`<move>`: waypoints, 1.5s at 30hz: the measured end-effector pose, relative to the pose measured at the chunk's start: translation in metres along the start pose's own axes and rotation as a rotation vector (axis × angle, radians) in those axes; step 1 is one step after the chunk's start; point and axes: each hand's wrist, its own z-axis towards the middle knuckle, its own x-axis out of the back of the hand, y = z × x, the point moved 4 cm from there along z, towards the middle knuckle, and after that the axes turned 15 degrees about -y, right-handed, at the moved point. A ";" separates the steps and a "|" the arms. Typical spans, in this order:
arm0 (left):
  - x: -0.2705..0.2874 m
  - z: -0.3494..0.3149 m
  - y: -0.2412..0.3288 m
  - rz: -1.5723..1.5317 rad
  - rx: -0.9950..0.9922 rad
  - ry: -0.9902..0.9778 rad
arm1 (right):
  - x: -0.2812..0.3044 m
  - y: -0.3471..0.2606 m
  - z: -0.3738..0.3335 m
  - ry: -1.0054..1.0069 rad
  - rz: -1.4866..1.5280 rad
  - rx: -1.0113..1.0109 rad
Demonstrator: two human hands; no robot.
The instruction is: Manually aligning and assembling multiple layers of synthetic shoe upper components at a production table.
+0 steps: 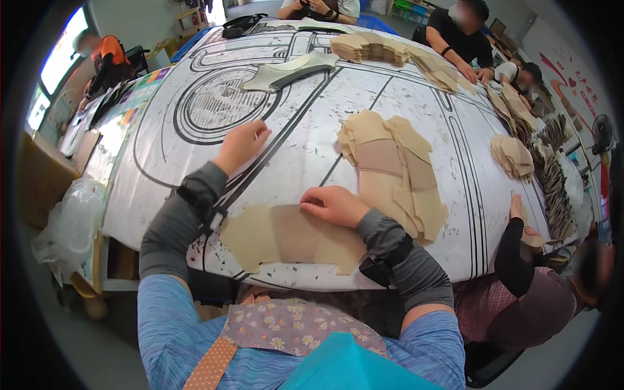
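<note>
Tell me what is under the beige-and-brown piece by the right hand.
White, black-lined tabletop shows around the piece, which seems to lie flat on it. Whatever is directly beneath is covered and cannot be seen.

own hands (243, 146): 2 | grey sleeves (170, 224): 2 | nearest beige piece (250, 235): 1
</note>
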 end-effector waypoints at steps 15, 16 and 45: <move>-0.032 0.203 -0.066 0.742 -0.013 -0.003 | 0.000 -0.001 0.005 0.056 -0.027 0.077; -0.035 0.204 -0.073 0.719 -0.006 0.032 | -0.002 -0.004 0.006 0.045 -0.018 0.089; 0.017 -0.114 0.031 0.362 0.071 -0.364 | -0.002 -0.025 -0.002 0.030 -0.375 0.241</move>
